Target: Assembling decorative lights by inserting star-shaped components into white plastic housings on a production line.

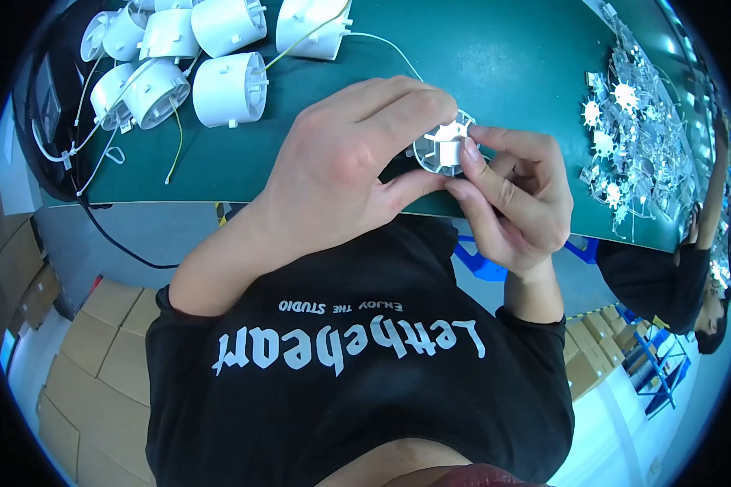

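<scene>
In front of my chest, over the table's near edge, I hold a small round part (447, 151) with a clear rim, bright silvery spokes and a pale square block in its middle. My left hand (345, 154) curls around its left side, thumb below and fingers above. From the right, my right hand (520, 191) pinches the part's edge between thumb and fingers. Much of the rim is hidden behind the fingers. A thin white wire (386, 45) runs from a white plastic cylinder (313, 31) down behind my left hand; where it ends is hidden.
More white cylinders (223, 91) with wires stand at the left of the green table (495, 49). A heap of clear and silvery star-shaped parts (633, 138) lies at the right. Cardboard boxes (97, 365) fill the floor at left. Another person (666, 280) works at far right.
</scene>
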Available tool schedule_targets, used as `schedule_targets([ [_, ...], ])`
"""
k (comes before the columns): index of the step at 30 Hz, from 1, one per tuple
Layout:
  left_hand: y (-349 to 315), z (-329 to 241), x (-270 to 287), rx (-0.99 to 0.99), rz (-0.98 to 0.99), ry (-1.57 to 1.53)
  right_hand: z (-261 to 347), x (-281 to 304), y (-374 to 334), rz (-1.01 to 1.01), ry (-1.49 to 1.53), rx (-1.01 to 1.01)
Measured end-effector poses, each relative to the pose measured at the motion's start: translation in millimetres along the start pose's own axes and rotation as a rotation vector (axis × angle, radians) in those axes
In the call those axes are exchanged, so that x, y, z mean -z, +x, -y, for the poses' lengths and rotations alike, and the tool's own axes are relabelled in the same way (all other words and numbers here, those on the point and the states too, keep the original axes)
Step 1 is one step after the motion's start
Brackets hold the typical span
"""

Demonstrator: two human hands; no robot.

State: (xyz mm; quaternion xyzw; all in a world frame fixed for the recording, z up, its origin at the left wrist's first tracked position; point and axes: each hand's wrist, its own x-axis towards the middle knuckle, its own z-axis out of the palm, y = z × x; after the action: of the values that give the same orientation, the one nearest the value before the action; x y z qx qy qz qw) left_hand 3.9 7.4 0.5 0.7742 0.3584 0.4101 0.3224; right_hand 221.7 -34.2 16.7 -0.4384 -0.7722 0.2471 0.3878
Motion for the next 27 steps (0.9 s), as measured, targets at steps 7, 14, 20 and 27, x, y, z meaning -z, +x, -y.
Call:
schedule_targets([
  [7, 1.9, 2.3, -0.3, -0.050, -0.017, 0.036, -9.7, -1.8, 3.8, -0.025, 0.040, 0.035],
  [14, -1.0, 1.6, 1.7, -0.026, 0.039, 0.055, -5.3, 8.9, 5.8, 0.051, 0.057, 0.004],
  [20, -1.1, 1.4, 4.7, 0.005, 0.067, 0.066, -13.4, 13.7, -3.4, -0.048, 0.068, -0.140],
  [27, -0.4, 4.9, 3.8, -0.028, 0.058, 0.045, -7.4, 25.1, 1.3, 0.103, -0.084, -0.181],
])
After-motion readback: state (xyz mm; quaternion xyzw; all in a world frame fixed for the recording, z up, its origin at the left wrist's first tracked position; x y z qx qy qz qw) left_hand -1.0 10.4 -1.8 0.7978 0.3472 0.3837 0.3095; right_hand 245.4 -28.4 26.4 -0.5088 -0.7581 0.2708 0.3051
